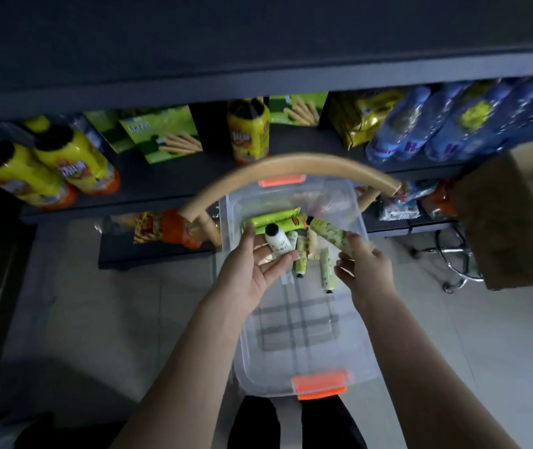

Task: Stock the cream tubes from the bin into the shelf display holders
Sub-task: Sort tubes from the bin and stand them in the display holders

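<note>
Two hands above a clear plastic bin (243,351), in dim light, view edges blurred.

Left hand (252,270): palm up, fingers straight and relaxed, gripping nothing. White tube (278,244) with black cap at its fingertips, unclear whether resting on them or lying in the bin behind.

Right hand (368,270): fingers curled round a patterned tube (331,235), pale green print, dark cap pointing away, lower end hidden in the grip.

Other tubes at the far end of the bin: green tubes (271,218), glossy, lying crosswise; loose tubes (327,270), patterned, lying lengthwise, some partly covered by the left fingers; exact count not readable.

Bin: see-through walls, ribbed bottom, orange latches at both short ends; support beneath not discernible.

Curved tan bar (291,165), smooth, arching over the bin's far end.

Shelf (161,186): dark, matte. On it yellow bottles (74,160), green boxes (168,134), blue water bottles (436,124), labels mostly unreadable.

Cardboard box (517,222) at right, cropped.

Floor (96,319): pale glossy tiles.
</note>
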{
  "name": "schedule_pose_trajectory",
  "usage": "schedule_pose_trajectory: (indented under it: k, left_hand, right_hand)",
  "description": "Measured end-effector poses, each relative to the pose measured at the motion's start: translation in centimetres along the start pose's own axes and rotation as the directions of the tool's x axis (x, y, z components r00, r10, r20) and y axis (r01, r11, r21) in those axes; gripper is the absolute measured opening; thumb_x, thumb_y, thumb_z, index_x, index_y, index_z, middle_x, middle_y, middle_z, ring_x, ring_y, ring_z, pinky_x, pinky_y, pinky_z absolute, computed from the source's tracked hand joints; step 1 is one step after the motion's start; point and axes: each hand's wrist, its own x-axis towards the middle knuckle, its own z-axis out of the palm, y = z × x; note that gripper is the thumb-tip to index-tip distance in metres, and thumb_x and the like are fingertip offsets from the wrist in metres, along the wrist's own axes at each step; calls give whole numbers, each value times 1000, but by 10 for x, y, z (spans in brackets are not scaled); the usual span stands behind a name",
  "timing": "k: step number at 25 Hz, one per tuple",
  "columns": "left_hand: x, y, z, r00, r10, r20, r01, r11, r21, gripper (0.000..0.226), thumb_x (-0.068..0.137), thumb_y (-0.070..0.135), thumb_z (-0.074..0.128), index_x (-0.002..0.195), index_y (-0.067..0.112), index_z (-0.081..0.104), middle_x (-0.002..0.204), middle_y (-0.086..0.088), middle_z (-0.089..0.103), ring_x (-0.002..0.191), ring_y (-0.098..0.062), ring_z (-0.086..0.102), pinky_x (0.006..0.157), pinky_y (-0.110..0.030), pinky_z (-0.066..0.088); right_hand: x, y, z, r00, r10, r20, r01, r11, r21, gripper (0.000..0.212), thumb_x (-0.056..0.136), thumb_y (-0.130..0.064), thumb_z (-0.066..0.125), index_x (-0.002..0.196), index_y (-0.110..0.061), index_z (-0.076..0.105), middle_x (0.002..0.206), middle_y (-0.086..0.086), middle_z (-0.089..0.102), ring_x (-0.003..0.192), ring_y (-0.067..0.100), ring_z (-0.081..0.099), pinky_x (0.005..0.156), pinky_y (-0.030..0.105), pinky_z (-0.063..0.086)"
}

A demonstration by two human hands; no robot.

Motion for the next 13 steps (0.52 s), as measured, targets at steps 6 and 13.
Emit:
schedule_pose_trajectory:
  k: [6, 13]
  left_hand:
    - [-55, 42, 34, 990, 64, 124, -86, 979, 187, 8, 86, 7, 60, 80, 5, 55, 81, -10, 71, 76, -31, 71, 63, -27, 60]
    - [-107, 69, 80, 904, 340, 258, -421, 807, 414, 55, 83, -4, 61, 129, 20, 45, 131, 8, 45, 109, -15, 58, 64, -20, 57]
  right_hand:
    - [-52, -68, 8, 985, -165, 49, 159, 981, 109, 22, 83, -22, 70, 77, -9, 52, 67, 3, 45, 57, 14, 45, 68, 27, 50]
    - [-84, -130, 5, 918, -366, 150, 382, 919, -95, 63, 63, -68, 70, 82, -12, 48, 71, 11, 40, 63, 23, 41, 56, 28, 40]
